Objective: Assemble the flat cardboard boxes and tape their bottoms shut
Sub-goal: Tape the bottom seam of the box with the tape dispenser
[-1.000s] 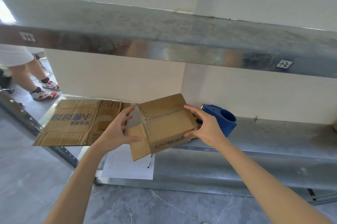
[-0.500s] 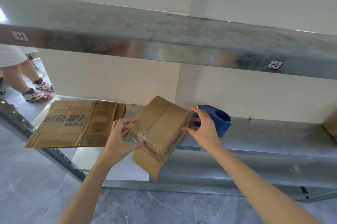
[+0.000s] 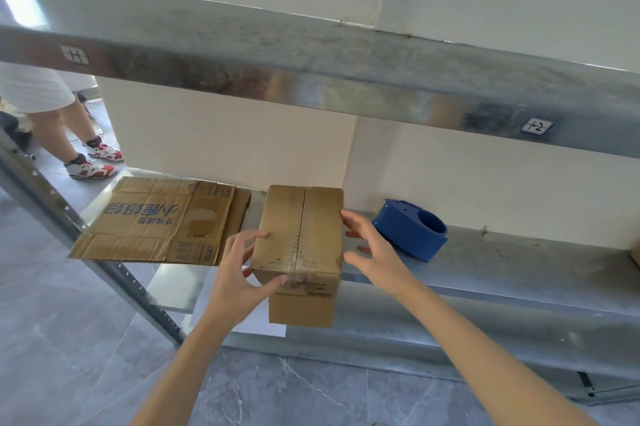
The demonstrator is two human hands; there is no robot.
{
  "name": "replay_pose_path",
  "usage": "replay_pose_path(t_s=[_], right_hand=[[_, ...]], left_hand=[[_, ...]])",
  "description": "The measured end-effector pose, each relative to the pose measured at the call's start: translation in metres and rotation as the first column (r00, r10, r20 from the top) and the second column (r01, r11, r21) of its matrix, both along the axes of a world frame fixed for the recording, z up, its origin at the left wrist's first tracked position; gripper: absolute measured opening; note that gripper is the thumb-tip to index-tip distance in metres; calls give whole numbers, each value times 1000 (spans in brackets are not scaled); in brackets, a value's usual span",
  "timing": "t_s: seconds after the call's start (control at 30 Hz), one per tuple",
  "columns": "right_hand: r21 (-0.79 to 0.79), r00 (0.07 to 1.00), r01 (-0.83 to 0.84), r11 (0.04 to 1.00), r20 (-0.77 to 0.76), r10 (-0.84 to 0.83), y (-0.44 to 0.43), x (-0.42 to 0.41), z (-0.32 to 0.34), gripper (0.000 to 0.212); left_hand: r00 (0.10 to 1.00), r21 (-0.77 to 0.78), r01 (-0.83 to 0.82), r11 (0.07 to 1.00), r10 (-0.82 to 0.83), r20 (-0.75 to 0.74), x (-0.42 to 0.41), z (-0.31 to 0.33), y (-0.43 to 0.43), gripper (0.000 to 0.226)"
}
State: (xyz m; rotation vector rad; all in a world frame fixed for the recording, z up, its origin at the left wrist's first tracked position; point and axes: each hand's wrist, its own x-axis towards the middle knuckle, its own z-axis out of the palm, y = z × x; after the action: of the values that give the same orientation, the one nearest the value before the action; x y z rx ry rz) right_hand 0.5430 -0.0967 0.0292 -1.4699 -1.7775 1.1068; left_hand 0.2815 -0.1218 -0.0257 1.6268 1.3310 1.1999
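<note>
At shelf: box (flaps shut) in left hand.

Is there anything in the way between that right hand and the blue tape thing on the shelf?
Nothing visible. The right hand is at the right side of the box, and only bare shelf lies between it and the blue tape dispenser just beyond. The left hand grips the box.

The box has been turned from tilted to level, flap seam now facing up
</note>
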Motion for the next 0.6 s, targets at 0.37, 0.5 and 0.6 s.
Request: replay_pose_path(t_s=[0.37, 0.5, 0.6], right_hand=[[-46, 976, -162, 986, -157, 153, 48, -24, 24, 56], [-10, 959, -245, 969, -147, 241, 69, -20, 27, 54], [2, 935, -341, 940, -103, 340, 86, -5, 36, 64]], left_hand=[[942, 116, -334, 936, 336, 0, 27, 17, -17, 78], [874, 129, -485, 865, 482, 59, 59, 20, -17, 76], [801, 92, -599, 796, 594, 77, 92, 20, -12, 75]])
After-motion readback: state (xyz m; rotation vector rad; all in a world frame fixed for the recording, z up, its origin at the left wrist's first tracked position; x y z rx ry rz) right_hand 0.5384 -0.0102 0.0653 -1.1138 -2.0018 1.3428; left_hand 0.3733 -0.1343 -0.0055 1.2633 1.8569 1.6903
